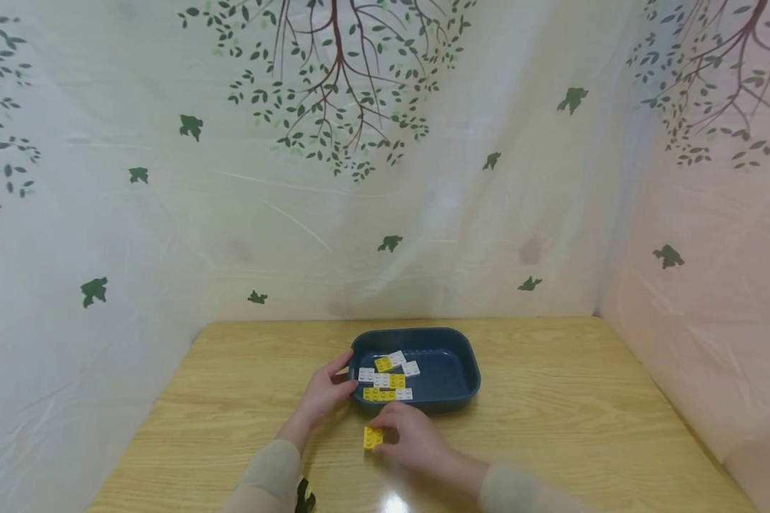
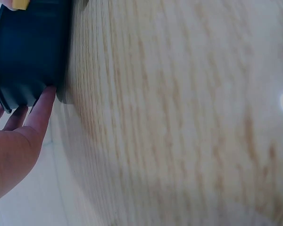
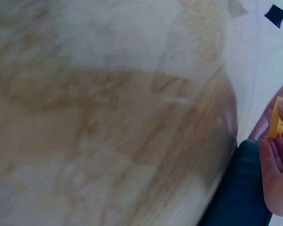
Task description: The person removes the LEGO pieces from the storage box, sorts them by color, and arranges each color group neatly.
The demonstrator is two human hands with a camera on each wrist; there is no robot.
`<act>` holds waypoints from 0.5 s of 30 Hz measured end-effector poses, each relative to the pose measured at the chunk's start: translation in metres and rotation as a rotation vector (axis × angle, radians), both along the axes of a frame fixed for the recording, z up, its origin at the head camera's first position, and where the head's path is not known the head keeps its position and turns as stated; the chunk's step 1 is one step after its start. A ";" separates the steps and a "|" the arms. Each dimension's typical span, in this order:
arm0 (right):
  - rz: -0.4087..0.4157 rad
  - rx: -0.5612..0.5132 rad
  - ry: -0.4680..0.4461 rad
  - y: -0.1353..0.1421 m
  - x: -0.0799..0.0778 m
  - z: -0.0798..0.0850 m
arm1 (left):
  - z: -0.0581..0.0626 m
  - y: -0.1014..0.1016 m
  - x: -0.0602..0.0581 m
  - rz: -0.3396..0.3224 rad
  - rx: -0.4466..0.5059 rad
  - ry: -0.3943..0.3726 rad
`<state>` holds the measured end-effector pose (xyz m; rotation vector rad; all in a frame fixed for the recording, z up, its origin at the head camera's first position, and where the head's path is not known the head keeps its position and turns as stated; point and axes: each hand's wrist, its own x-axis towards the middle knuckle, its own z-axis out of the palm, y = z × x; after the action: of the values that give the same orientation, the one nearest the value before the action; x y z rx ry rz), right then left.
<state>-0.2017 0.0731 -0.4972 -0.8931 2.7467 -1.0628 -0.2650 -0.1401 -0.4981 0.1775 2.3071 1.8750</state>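
Note:
My right hand [image 1: 417,436] pinches a square yellow toy building brick [image 1: 372,438] between thumb and fingers, studs showing. The brick is in front of the near wall of a dark blue oval-cornered tray [image 1: 449,407]. In the right wrist view the yellow brick [image 3: 276,118] is seen side-on at the fingertips. My left hand [image 1: 326,392] holds the tray's left end, thumb and fingers spread around it. From the left wrist, fingers [image 2: 46,106] touch the tray's outer wall [image 2: 30,52]. Inside the tray, several yellow bricks [image 1: 383,364] and white bricks [image 1: 411,368] lie flat in its left half.
The tray stands on a light wooden table [image 1: 552,399]. Behind it hangs a pale curtain [image 1: 359,278] printed with branches and leaves; another pinkish sheet [image 1: 712,320] borders the right side. A small black and yellow thing [image 1: 304,495] shows by the left sleeve.

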 end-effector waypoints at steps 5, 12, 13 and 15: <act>-0.014 0.004 -0.004 -0.005 -0.001 -0.007 | -0.003 0.000 -0.002 0.007 -0.013 -0.005; -0.008 0.010 0.025 -0.010 -0.001 -0.016 | -0.004 -0.001 -0.003 0.001 -0.003 0.017; -0.009 0.013 0.041 -0.011 -0.001 -0.017 | 0.000 0.000 0.000 0.004 -0.001 0.016; -0.013 0.020 0.071 -0.013 -0.002 -0.021 | 0.000 0.000 0.000 0.006 0.007 0.012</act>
<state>-0.2034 0.0603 -0.5179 -0.9292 2.8193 -1.0227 -0.2651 -0.1398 -0.4979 0.1831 2.3117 1.8908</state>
